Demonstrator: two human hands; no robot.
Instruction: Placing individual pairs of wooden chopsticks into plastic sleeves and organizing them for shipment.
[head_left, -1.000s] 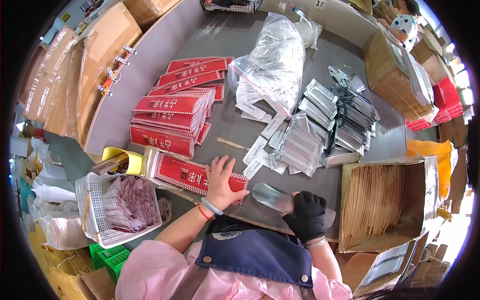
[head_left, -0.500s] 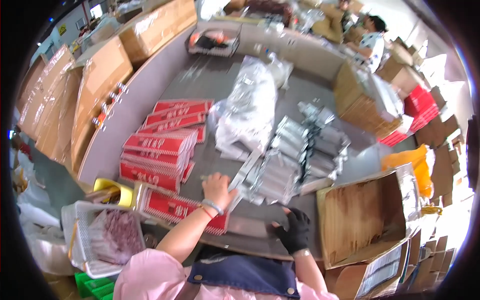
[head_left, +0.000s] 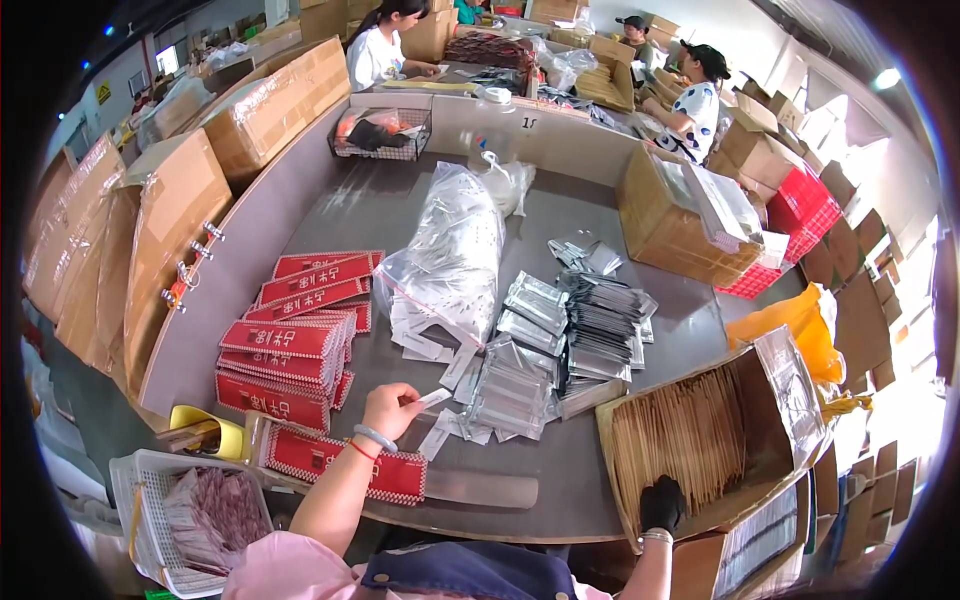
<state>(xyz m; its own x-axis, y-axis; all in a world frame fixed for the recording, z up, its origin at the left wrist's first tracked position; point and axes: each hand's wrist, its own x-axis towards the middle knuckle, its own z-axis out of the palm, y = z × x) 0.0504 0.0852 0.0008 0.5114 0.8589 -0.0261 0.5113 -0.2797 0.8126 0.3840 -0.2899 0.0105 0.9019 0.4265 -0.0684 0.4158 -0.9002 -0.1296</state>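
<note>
My left hand (head_left: 392, 410), bare with a grey bracelet and a red string, pinches a small white paper slip (head_left: 435, 397) between thumb and fingertips. It hovers above the near table, close to more loose white slips. Beneath that forearm lies a red printed sleeve (head_left: 345, 466). My right hand (head_left: 661, 503), in a black glove, reaches over the near wall of a cardboard box (head_left: 779, 405). It is at the near end of tightly packed thin tan sticks (head_left: 683, 437). Its fingers are too hidden to show whether they grip any.
Stacked red sleeves (head_left: 285, 350) lie left. A clear bag of white slips (head_left: 450, 250) sits mid-table, beside silver packets (head_left: 515, 385) and dark packets (head_left: 603, 320). A yellow container (head_left: 235, 440) and white basket (head_left: 150, 500) stand near left. Co-workers sit beyond the far wall.
My left hand has lifted from the loose slips with one pinched in its fingers. My right hand has moved right, from the table's front edge to the box of sticks. The view has shifted.
</note>
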